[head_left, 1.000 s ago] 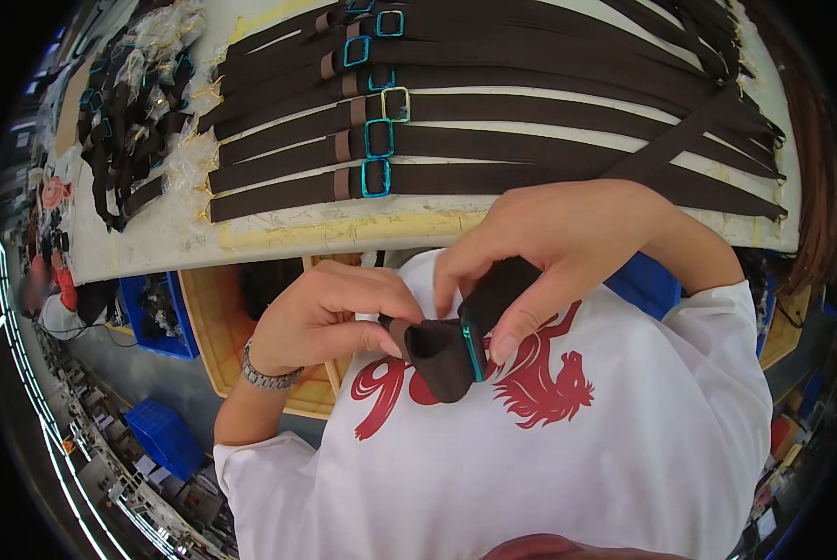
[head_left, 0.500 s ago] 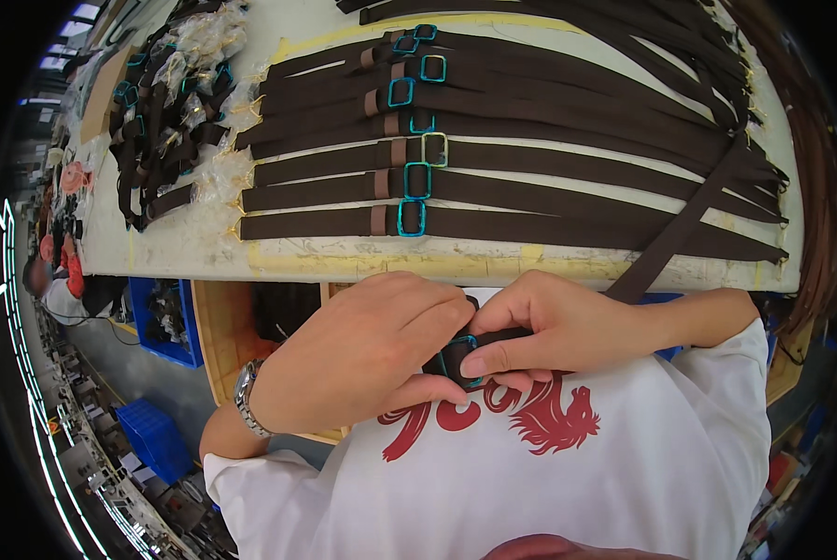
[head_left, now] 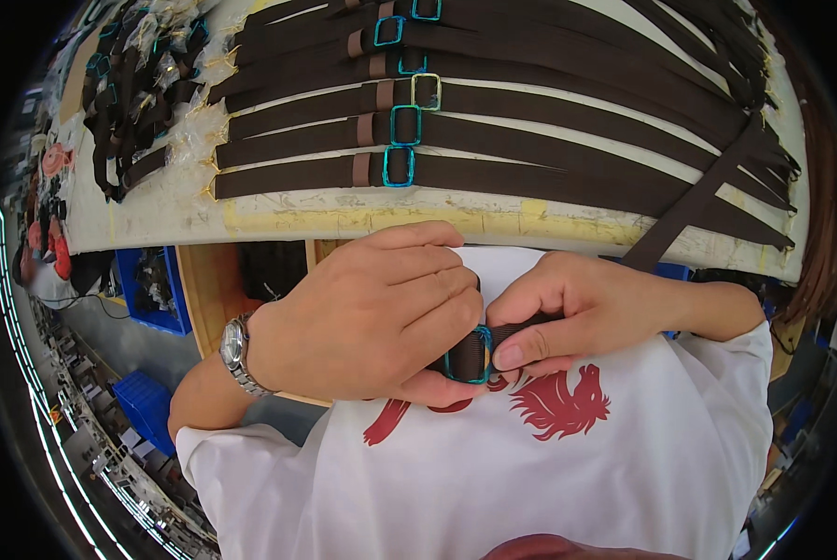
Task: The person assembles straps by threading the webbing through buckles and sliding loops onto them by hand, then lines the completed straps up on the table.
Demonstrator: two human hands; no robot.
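In front of my chest, a dark brown webbing strap [head_left: 468, 355] runs through a blue-green rectangular slide buckle [head_left: 485, 338]. My left hand [head_left: 372, 313] is closed around the buckle's left side, its fingers hiding part of the strap there. From the right, my right hand [head_left: 577, 313] pinches the strap beside the buckle between thumb and fingers. A length of brown strap [head_left: 684, 219] slants from behind my right forearm up onto the table. Several similar straps [head_left: 288, 177] lie side by side on the table, with buckles [head_left: 399, 167] and brown loops [head_left: 360, 170] on them.
The pale worktable [head_left: 278, 213] has its near edge just beyond my hands. At its left lies a heap of straps with clear plastic wrap [head_left: 194, 121]. Below stand a wooden compartment [head_left: 203, 299] and blue bins [head_left: 145, 411]. Brown strips hang at the right [head_left: 815, 196].
The view has tipped, so the table sits higher in it. My left fingers have closed further over the buckle, which is turned a little; my right hand still pinches the strap.
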